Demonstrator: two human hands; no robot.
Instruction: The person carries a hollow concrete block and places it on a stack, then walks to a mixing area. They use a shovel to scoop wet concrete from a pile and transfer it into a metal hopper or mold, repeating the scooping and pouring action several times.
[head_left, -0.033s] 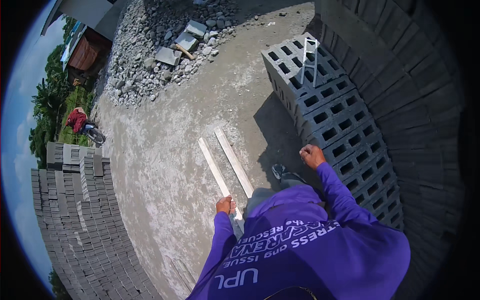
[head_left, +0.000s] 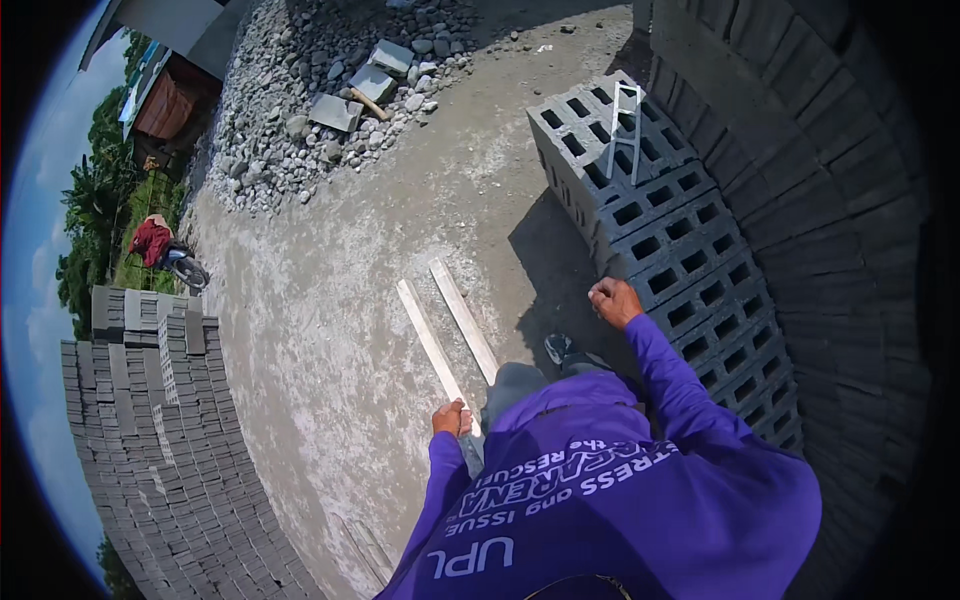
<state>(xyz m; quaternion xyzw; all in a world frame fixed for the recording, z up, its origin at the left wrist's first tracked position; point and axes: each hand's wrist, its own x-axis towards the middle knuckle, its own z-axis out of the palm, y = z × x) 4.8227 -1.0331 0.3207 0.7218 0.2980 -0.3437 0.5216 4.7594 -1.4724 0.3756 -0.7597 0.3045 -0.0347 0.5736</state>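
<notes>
My right hand (head_left: 615, 303) is raised beside the near edge of a row of hollow concrete blocks (head_left: 655, 262). Its fingers are curled closed, and no object shows in them. Low in front of my body, my left hand (head_left: 452, 418) is also curled, with nothing visible sticking out of it. It overlaps, from this view, the near end of a pale wooden strip (head_left: 428, 335); whether it touches the strip I cannot tell. A second strip (head_left: 463, 315) lies parallel on its right. A light metal frame (head_left: 622, 135) rests on the far blocks.
A tall stack of grey blocks (head_left: 150, 440) stands at the left, and a dark block wall (head_left: 800, 170) rises at the right. Beyond the concrete ground (head_left: 320, 300) lies a stone heap (head_left: 290, 130) with a wooden-handled tool (head_left: 370, 104). A motorcycle (head_left: 185, 265) is parked at far left.
My right hand has shifted slightly left and away from me, a little farther off the blocks' edge. The left hand is nearly unchanged. The view has turned slightly.
</notes>
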